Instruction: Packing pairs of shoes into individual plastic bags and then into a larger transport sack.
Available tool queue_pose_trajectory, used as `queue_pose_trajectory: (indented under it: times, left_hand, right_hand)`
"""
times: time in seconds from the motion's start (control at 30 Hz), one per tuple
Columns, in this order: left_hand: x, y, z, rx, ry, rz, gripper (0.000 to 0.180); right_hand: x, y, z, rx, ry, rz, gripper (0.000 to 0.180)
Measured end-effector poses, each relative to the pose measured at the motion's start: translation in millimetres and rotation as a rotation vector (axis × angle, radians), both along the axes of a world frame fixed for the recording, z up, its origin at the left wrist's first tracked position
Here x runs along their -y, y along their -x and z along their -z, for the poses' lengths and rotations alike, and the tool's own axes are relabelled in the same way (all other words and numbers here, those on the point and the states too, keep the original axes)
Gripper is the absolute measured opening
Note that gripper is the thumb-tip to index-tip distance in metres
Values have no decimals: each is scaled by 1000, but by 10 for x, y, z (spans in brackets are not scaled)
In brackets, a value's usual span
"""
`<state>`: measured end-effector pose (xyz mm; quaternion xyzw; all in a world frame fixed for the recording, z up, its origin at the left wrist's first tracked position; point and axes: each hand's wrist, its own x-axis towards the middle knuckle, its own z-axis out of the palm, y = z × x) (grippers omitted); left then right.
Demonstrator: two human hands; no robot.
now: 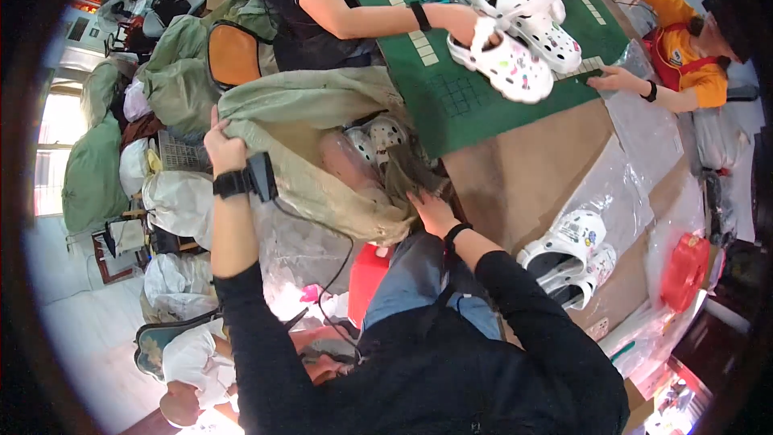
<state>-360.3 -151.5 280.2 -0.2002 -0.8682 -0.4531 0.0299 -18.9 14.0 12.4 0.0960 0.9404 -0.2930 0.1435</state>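
Observation:
A large green-beige woven sack [338, 213] gapes in front of me, its mouth spread wide. My left hand [225, 149] grips the rim on the left side. At the opposite side, my right hand [433, 213] has its fingers on a dark, folded part of the sack by the table edge; the fingertips are partly hidden in the cloth. Down inside the sack lie white clogs [378, 141] with dark-lined holes, partly covered by the folds, beside something pinkish in clear plastic that I cannot make out.
On the green cutting mat [459, 125], a co-worker's hand [459, 24] holds a white clog [511, 68] beside more clogs. A person in orange [684, 52] reaches in from the right. White clogs [568, 250] and a red plastic object [684, 272] lie on the brown tabletop [503, 181]. Stuffed sacks [181, 84] crowd the left.

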Motion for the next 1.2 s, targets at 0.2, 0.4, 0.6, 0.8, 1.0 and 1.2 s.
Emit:
queue_pose_trajectory:
  times: [0.2,0.4,0.6,0.8,1.0,1.2]
  left_hand:
    - [651,572,111,-100,72,136,45]
    - [1858,1198,545,8,301,-79,52]
    - [3597,1524,1451,-114,620,-357,77]
    - [4528,1825,1891,163,393,-451,77]
    - [2311,1456,1357,471,-97,-189,69]
    - [1603,796,806,604,378,103,68]
  right_hand:
    - [391,429,937,125,-291,-404,48]
    - [557,720,576,169,27,-178,25]
    - [1980,490,400,16,1048,107,43]
    - [1554,1354,-474,707,1263,-95,37]
    - [738,771,-469,-32,863,-292,36]
    - [-110,226,-897,763,744,749,49]
